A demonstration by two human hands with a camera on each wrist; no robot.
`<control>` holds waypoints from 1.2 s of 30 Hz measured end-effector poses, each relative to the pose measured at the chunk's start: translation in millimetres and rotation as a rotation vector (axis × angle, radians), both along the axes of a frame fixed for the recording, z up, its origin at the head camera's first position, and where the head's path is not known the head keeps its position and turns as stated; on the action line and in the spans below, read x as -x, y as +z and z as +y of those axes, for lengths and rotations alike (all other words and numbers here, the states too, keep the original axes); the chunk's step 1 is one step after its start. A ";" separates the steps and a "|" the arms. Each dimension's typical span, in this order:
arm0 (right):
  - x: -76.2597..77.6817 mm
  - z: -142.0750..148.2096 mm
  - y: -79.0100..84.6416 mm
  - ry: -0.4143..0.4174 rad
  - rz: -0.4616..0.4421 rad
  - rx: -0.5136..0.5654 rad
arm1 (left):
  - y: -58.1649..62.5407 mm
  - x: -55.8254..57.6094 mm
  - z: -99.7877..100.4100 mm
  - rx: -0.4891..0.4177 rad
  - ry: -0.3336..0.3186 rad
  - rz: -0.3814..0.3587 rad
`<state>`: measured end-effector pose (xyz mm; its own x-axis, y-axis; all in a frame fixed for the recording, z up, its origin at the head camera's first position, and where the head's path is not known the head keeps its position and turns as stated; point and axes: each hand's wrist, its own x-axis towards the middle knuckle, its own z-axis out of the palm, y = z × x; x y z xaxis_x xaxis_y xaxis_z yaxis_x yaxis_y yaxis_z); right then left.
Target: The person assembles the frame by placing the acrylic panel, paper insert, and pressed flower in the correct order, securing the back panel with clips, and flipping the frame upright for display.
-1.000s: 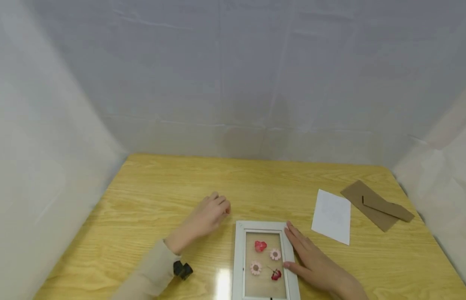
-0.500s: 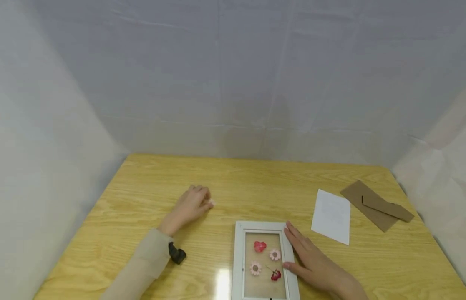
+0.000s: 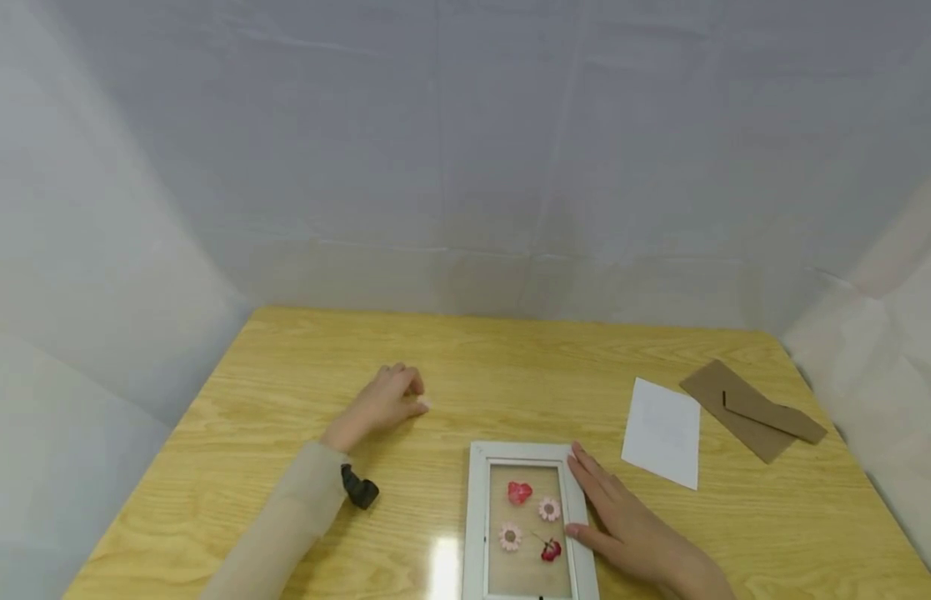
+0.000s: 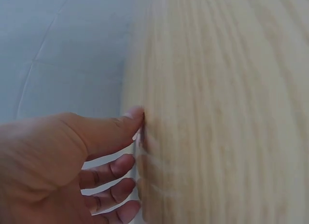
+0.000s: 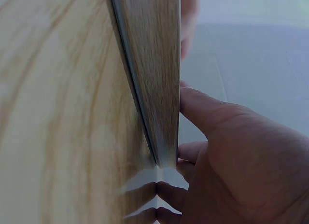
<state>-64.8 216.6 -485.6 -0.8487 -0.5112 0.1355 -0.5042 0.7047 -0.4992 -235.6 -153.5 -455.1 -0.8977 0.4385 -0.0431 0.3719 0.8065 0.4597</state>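
Observation:
In the head view my left hand (image 3: 383, 398) is low over the table, left of and beyond the picture frame. Its thumb and forefinger pinch a small pale pinkish thing (image 3: 425, 404), mostly hidden and too small to identify; the left wrist view shows the thumb (image 4: 111, 132) close to the wood. My right hand (image 3: 628, 527) rests along the right side of the white picture frame (image 3: 478, 517), fingers fairly straight. Behind its pane are a red flower (image 3: 520, 492), two pink daisies (image 3: 510, 537) and a dark red bloom (image 3: 551, 549).
Right of the frame, a white sheet (image 3: 663, 433) lies on the wooden table (image 3: 322, 350). Beside it is a brown backing board (image 3: 765, 417) with a stand flap and a thin black piece. Pale sheeting (image 3: 465, 167) rises behind the table and at both sides.
My left hand has moved left and away from the frame, and a small pale thing now shows at its fingertips. In the last half second it shifted only slightly. The right hand stays put.

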 end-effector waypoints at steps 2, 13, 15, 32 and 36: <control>0.0 0.0 -0.4 -0.002 -0.003 0.001 | 1.4 2.6 0.0 -0.011 -0.016 -0.026; 0.7 0.7 -0.4 0.001 -0.015 0.000 | 2.5 8.7 0.7 -0.074 -0.101 -0.077; 1.0 0.5 -0.3 0.003 -0.015 0.002 | 2.3 8.9 0.8 -0.101 -0.105 -0.092; 1.4 0.3 -0.7 0.010 -0.009 -0.005 | 5.4 6.3 0.1 -0.175 -0.103 -0.148; 1.1 0.1 -0.6 0.008 -0.009 -0.004 | 7.6 5.4 0.8 -0.176 -0.104 -0.133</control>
<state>-65.9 216.8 -486.2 -0.8455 -0.5189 0.1262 -0.5058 0.7024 -0.5008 -241.1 -152.7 -447.4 -0.8388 0.5395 -0.0725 0.3757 0.6701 0.6401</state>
